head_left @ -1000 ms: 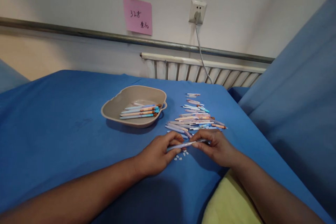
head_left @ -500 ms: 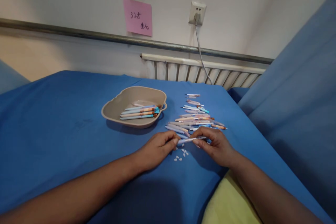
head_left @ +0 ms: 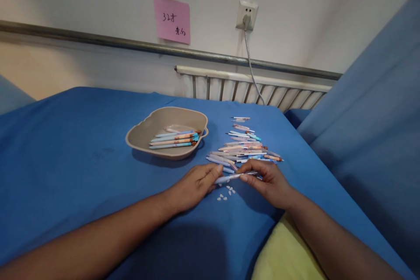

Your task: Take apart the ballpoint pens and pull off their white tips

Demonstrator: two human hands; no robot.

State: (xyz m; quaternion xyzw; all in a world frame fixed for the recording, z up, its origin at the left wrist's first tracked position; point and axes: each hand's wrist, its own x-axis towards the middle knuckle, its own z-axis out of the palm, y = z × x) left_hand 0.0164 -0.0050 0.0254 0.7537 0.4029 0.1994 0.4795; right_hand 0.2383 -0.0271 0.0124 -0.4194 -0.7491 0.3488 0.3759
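My left hand (head_left: pixel 198 186) is closed around one end of a pale lavender pen (head_left: pixel 226 179). The other end of this pen, whitish with a darker tip, is pinched between the thumb and fingers of my right hand (head_left: pixel 269 186). It lies level between both hands, just above the blue cloth. Small white caps or bits (head_left: pixel 231 189) are scattered below it. Right behind my hands spreads a pile of pen barrels, refills and pen parts (head_left: pixel 243 149). At the left, a beige basin (head_left: pixel 144 140) holds several pens (head_left: pixel 173 140) lying on their sides.
A blue cloth (head_left: pixel 82 148) covers the surface. Yellow fabric (head_left: pixel 285 253) lies at the front right, beside a blue curtain (head_left: pixel 370 118). Along the wall run a metal rail (head_left: pixel 124 46), a white radiator (head_left: pixel 256 85), a socket with a cable (head_left: pixel 246 16) and a pink note (head_left: pixel 172 19).
My left hand's grip has shifted slightly left along the pen, and more of the lavender barrel shows between my hands. My right hand has barely moved.
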